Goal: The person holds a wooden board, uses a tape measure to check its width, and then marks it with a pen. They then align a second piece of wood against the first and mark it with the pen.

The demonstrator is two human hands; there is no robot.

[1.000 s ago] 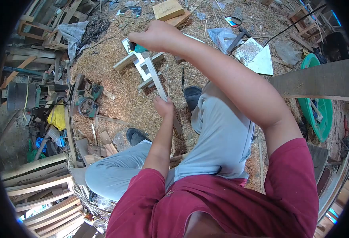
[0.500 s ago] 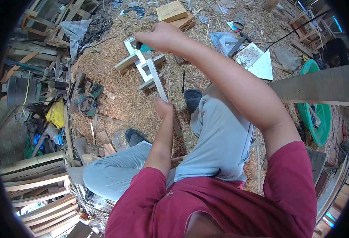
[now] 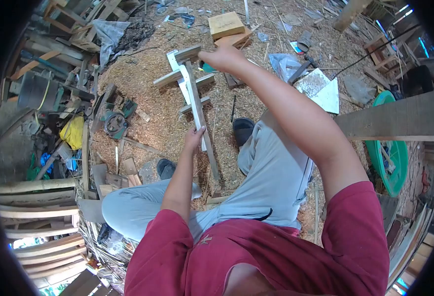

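Note:
My left hand (image 3: pixel 193 139) is closed at the side of a long wooden bar (image 3: pixel 198 106), its thumb on the edge. The bar slants over a pale flat strip (image 3: pixel 183 91) and short wooden crosspieces, one a wooden block (image 3: pixel 168 79) on the left. Beyond the bar's far end, my right hand (image 3: pixel 225 57) is closed on a green and black tool (image 3: pixel 206 67). Most of that tool is hidden by the fingers, so its kind does not show. Another short wooden piece (image 3: pixel 188 53) lies just left of this hand.
Wood shavings cover the ground. A green power tool (image 3: pixel 115 123) lies at left, a yellow wooden block (image 3: pixel 226 24) at the far side. On the right are a hammer (image 3: pixel 309 61), a white board (image 3: pixel 327 97), a plank (image 3: pixel 394 118) and a green basin (image 3: pixel 399 167). Slatted wood stands lower left.
The view has shifted slightly. My right hand has moved right with the green tool, uncovering a short wooden piece. My left hand has moved left along the bar's side.

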